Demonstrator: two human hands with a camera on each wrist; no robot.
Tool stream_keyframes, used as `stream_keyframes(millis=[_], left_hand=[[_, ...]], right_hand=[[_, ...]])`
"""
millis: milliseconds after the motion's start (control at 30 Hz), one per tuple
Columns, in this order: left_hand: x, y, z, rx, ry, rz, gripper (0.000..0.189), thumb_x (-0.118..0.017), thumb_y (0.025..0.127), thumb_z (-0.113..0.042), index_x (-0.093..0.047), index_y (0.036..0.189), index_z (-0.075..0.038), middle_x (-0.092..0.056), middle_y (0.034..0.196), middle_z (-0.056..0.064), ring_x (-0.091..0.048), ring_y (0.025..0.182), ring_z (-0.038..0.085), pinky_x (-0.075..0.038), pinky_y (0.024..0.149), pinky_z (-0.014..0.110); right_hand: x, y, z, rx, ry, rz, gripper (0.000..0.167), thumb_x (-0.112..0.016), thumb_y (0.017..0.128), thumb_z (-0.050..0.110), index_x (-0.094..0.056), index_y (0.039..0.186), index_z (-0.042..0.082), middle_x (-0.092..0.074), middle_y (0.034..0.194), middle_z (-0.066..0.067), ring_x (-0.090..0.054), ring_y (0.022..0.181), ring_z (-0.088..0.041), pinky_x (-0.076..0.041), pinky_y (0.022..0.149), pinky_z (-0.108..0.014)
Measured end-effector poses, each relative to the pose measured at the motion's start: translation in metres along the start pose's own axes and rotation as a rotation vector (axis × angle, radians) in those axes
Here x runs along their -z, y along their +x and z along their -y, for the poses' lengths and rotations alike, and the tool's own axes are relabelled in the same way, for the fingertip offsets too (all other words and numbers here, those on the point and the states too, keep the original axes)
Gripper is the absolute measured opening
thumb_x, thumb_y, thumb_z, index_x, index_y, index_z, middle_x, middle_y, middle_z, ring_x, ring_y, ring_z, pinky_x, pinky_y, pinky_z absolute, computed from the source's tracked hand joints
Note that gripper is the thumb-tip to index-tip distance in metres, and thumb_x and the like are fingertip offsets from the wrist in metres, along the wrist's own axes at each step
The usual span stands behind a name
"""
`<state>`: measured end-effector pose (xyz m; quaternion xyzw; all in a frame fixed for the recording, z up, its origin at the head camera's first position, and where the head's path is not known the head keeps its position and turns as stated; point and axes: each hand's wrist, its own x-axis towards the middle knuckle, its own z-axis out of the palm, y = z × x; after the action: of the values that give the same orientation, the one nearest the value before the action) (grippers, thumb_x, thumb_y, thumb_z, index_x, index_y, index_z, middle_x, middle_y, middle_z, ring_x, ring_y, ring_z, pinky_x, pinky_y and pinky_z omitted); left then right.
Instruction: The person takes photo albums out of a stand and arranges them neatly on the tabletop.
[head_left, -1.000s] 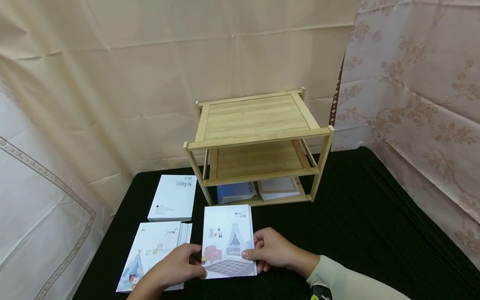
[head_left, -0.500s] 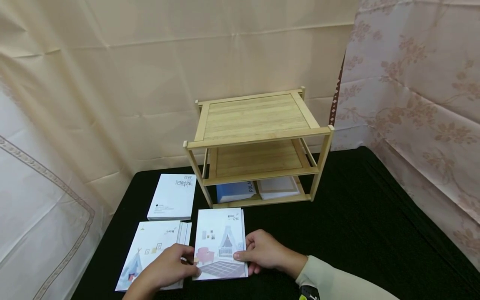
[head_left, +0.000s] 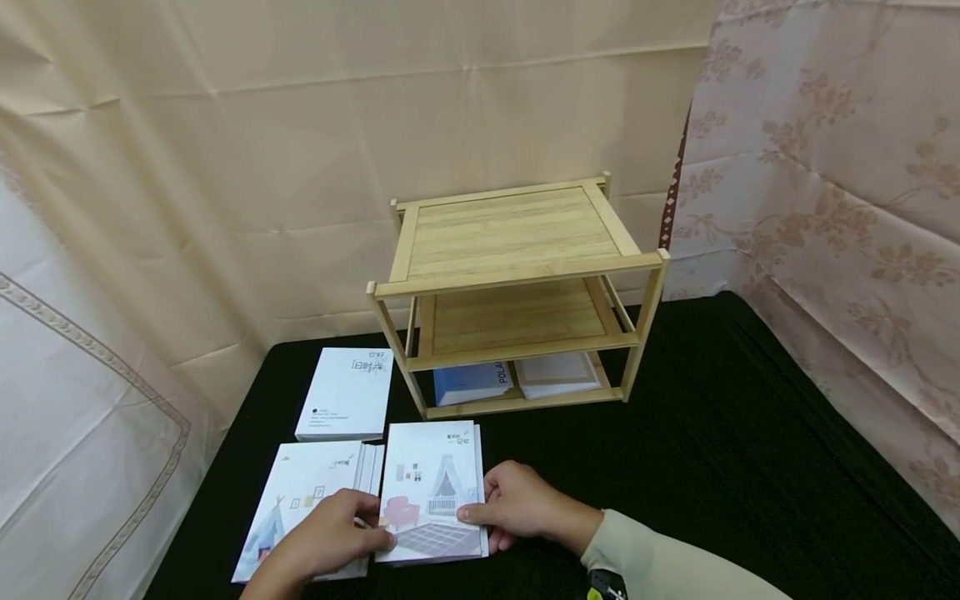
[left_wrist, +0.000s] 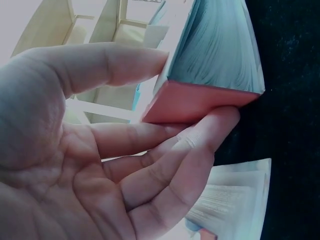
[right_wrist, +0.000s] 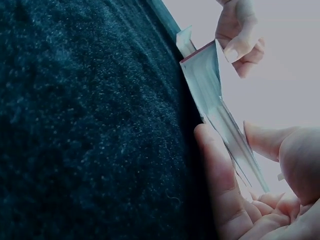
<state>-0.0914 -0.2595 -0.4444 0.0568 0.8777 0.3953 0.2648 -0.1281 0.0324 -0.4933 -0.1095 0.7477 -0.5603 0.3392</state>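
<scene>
A white rectangular hardcover book (head_left: 431,490) with a pastel room drawing sits cover-up over black cloth (head_left: 720,467) — pink spine gripped by the left hand (head_left: 330,537), opposite edge pinched by the right hand (head_left: 525,507).

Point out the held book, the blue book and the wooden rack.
Held book (head_left: 430,487): head view, upward-facing cover.
Blue book (head_left: 467,384): head view, blue cover.
Wooden rack (head_left: 516,235): head view, top panel.

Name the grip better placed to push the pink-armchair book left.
Probably the right grip: it holds the pink-armchair book at its right edge. The left grip is at the left edge, partly hiding the blue-tent book, likely in the way.
</scene>
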Motion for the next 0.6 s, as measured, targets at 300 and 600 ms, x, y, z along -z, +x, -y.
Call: stream_keyframes(millis=[300,600], left_hand=[[-0.002,0.001,-0.001,0.044,0.023,-0.017,0.017,-0.076,0.081,-0.018,-0.074,0.091,-0.004,-0.067,0.080,0.002,-0.059,0.076,0.019,-0.047,0.067,0.033],[-0.003,0.000,-0.004,0.093,0.083,-0.051,0.015,-0.078,0.080,-0.019,-0.072,0.087,-0.006,-0.063,0.077,0.003,-0.056,0.074,0.020,-0.042,0.066,0.033]], right_hand=[[-0.001,0.003,0.005,-0.004,-0.098,-0.001,0.025,-0.082,0.088,0.033,-0.070,0.086,0.011,-0.075,0.069,-0.011,-0.066,0.047,-0.013,-0.053,0.043,-0.023],[0.001,0.005,0.011,-0.008,-0.210,0.018,0.029,-0.080,0.090,0.037,-0.068,0.082,0.012,-0.071,0.065,-0.011,-0.067,0.047,-0.016,-0.054,0.043,-0.026]])
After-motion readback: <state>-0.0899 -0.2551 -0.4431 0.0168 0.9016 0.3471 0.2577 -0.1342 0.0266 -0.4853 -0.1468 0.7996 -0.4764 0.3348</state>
